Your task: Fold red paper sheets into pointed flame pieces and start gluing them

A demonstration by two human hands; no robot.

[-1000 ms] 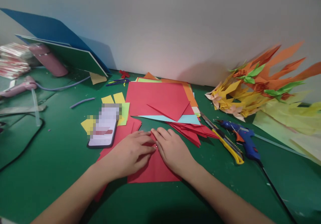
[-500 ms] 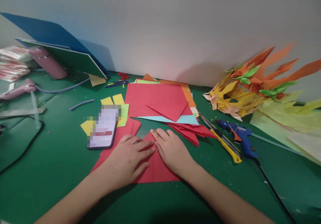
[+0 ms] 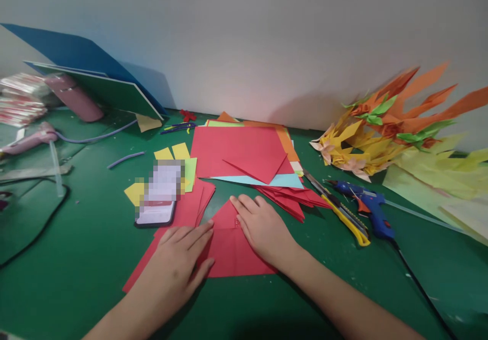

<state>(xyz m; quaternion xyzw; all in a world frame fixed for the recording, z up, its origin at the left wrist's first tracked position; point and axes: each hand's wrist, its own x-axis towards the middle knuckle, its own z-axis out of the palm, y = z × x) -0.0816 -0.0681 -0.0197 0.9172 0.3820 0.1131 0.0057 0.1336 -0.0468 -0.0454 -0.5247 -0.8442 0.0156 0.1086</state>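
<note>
A sheet of red paper lies in front of me, its upper part folded to a point. My right hand rests flat on the right side of the fold, fingers stretched out toward the tip. On the left edge of the same sheet lies my left hand, its fingers extended and thumb apart. Beneath and beside that hand are more red paper pieces, partly covered by a phone with a blurred screen. Folded red pieces are stacked beyond my right hand.
Behind sits a pile of coloured sheets. To the right lie a yellow cutter knife, a blue glue gun and paper flowers. A pink glue gun, a pink bottle and leaning boards occupy the left.
My left hand has slid left and toward me across the sheet, away from the middle of the fold. My right hand has stayed nearly in place.
</note>
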